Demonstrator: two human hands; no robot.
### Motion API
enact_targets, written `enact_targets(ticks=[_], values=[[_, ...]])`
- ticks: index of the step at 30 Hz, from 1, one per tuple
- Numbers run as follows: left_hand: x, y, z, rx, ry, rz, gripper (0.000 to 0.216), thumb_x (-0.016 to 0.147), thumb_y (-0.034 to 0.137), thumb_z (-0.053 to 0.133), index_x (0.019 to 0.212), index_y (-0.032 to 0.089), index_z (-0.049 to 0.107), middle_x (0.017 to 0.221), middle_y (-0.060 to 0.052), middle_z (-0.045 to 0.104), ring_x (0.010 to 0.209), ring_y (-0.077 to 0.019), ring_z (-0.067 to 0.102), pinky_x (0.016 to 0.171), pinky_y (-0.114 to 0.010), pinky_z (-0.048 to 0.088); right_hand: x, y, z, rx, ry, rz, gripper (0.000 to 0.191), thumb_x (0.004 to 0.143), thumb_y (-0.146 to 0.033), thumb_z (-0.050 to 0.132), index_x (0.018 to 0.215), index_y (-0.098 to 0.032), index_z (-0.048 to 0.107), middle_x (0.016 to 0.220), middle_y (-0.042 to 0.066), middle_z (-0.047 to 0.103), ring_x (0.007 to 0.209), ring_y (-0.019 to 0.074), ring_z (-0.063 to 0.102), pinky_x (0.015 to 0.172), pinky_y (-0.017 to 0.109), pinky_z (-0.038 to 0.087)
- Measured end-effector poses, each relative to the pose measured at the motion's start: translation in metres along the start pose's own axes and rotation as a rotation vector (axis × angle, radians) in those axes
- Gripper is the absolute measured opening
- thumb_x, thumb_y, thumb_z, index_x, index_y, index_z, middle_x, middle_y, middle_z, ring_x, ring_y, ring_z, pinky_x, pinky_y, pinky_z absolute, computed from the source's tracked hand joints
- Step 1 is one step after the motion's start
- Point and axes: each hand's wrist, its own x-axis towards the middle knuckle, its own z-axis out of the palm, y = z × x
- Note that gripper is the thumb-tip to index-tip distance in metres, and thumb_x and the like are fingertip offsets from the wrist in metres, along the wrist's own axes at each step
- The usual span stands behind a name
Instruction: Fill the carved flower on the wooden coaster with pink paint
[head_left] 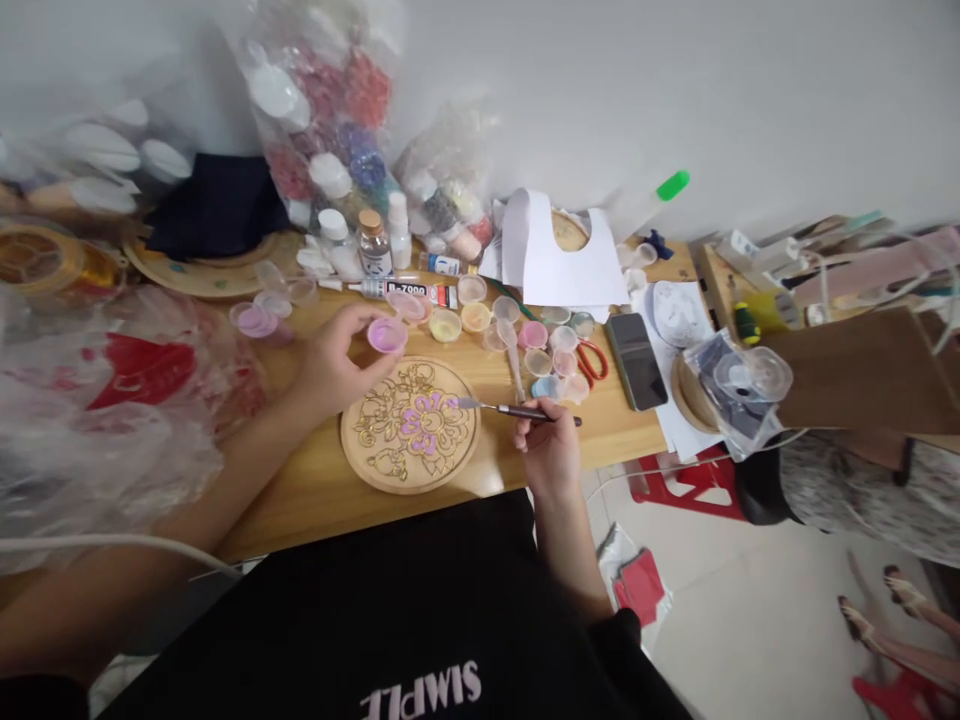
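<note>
A round wooden disc (375,466) with a gold flower outline lies on the wooden table (300,490) in front of me; its middle petals are filled purple. My left hand (334,362) is closed round a small clear cup of purple filling (387,335), held just above the disc's far edge. My right hand (549,448) pinches a thin dark-handled spatula tool (517,410), its tip resting at the disc's right side by the purple flower.
Several small cups of coloured filling (536,345) crowd the table beyond the disc, with red scissors (595,360), a phone (636,360), a glue tube (409,289), bottles (373,243) and bags of beads (330,100). Another person's feet (900,600) show at the lower right.
</note>
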Motion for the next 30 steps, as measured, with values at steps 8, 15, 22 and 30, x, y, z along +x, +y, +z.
enact_targets(ticks=[8, 15, 22, 30], values=[[-0.003, -0.004, 0.004, -0.037, 0.029, -0.099, 0.034, 0.089, 0.033, 0.080, 0.118, 0.021, 0.066, 0.108, -0.003, 0.083, 0.095, -0.0185, 0.081, 0.087, -0.031, 0.068, -0.016, -0.003, -0.006, -0.112, 0.164, -0.031, 0.023, 0.076, -0.043, 0.075, 0.069, -0.024, 0.064, 0.049, -0.005, 0.059, 0.038, 0.0116, 0.051, 0.038, 0.023, 0.039], [-0.004, -0.010, 0.006, -0.059, 0.051, -0.053, 0.035, 0.090, 0.032, 0.080, 0.119, 0.022, 0.064, 0.107, 0.000, 0.080, 0.093, -0.0175, 0.079, 0.084, -0.031, 0.067, -0.025, -0.007, -0.003, -0.285, 0.152, -0.124, 0.019, 0.081, -0.038, 0.073, 0.068, -0.025, 0.068, 0.050, -0.006, 0.058, 0.042, 0.0110, 0.048, 0.043, 0.025, 0.042], [-0.004, -0.011, 0.004, -0.043, 0.023, -0.025, 0.037, 0.091, 0.033, 0.081, 0.122, 0.022, 0.064, 0.111, 0.000, 0.079, 0.096, -0.0168, 0.079, 0.086, -0.032, 0.067, -0.038, -0.017, -0.001, -0.495, 0.031, -0.315, 0.023, 0.095, -0.036, 0.072, 0.076, -0.023, 0.076, 0.057, -0.004, 0.068, 0.051, 0.0152, 0.064, 0.054, 0.028, 0.054], [0.000, 0.001, 0.001, -0.093, -0.022, -0.165, 0.036, 0.090, 0.031, 0.081, 0.119, 0.019, 0.063, 0.111, -0.005, 0.080, 0.098, -0.0193, 0.077, 0.090, -0.034, 0.066, -0.039, -0.021, 0.002, -0.490, 0.001, -0.346, 0.015, 0.092, -0.027, 0.075, 0.078, -0.025, 0.080, 0.060, -0.004, 0.072, 0.052, 0.0154, 0.069, 0.052, 0.027, 0.052]])
